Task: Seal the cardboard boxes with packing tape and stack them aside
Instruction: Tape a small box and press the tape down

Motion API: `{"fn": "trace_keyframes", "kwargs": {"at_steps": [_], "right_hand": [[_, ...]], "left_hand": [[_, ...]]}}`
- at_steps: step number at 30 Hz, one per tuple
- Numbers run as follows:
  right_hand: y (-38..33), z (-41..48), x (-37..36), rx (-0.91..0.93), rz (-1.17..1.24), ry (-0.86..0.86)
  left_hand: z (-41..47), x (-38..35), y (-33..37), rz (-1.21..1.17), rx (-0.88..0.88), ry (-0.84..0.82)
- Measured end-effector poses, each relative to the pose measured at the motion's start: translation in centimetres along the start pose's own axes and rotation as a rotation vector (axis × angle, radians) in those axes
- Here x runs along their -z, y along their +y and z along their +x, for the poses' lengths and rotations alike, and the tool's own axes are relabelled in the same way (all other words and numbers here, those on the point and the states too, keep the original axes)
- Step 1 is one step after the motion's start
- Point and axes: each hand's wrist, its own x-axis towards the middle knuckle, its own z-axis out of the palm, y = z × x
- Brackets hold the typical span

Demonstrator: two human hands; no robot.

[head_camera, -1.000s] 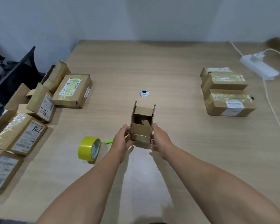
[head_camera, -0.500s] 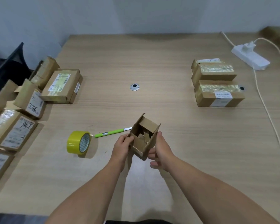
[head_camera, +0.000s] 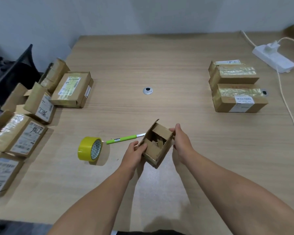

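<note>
I've got the small box (head_camera: 155,145) in both hands, near the middle of the table (head_camera: 159,65), tilted so its open mouth faces up at me. My left hand (head_camera: 134,153) has its fingers curled over the near-left edge, thumb on the outside. My right hand (head_camera: 181,143) pinches the far-right wall, fingertips on the rim. The flaps stand open and loose cardboard bits sit inside.

The job now, I'd say, is folding the flaps flat. The short ones should go down first, then the long pair, edges meeting with no gap, box set level on the table so the tape lies smooth. The tape roll (head_camera: 90,150) stands on edge just to my left, with the green cutter (head_camera: 122,139) lying beside it, both close by.

The sealed boxes (head_camera: 236,89) sit far right, and the waiting boxes (head_camera: 71,89) line the left edge, the nearest ones cut off by the frame. I can't tell whether the box's underside touches the table, nor see its bottom seam. What those scraps inside are is hard to make out too.
</note>
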Motion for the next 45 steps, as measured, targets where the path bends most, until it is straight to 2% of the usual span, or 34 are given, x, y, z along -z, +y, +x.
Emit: {"fn": "trace_keyframes", "kwargs": {"at_steps": [3,10,18,23,26,31,36,42,45], "right_hand": [[0.7,0.0,-0.1,0.015,-0.014,0.024],[2.2,-0.3,-0.2,0.031,0.02,0.037],[4.1,-1.3,-0.4,0.054,0.002,0.043],[4.9,-1.8,-0.1,0.049,-0.005,0.092],[5.1,-2.0,-0.4,0.05,-0.021,0.072],[5.0,-2.3,-1.0,0.029,0.034,0.083],[5.7,-1.8,-0.9,-0.002,0.143,0.079],[5.4,-1.2,-0.5,-0.035,0.119,0.032],[2.9,-3.5,-0.5,0.015,0.02,0.02]], "left_hand": [[0.3,0.2,0.6,-0.039,-0.039,0.019],[1.1,0.2,1.5,0.167,-0.109,0.103],[1.2,0.4,2.6,0.213,-0.238,0.141],[1.1,1.1,2.9,-0.003,-0.108,0.005],[0.7,0.9,3.1,-0.191,-0.046,0.0],[0.1,0.4,2.7,-0.21,-0.031,-0.008],[-0.6,-0.4,3.1,-0.197,-0.016,-0.091],[-0.6,0.1,3.0,-0.167,-0.027,-0.099],[-0.6,1.3,3.3,-0.126,-0.051,-0.018]]}}
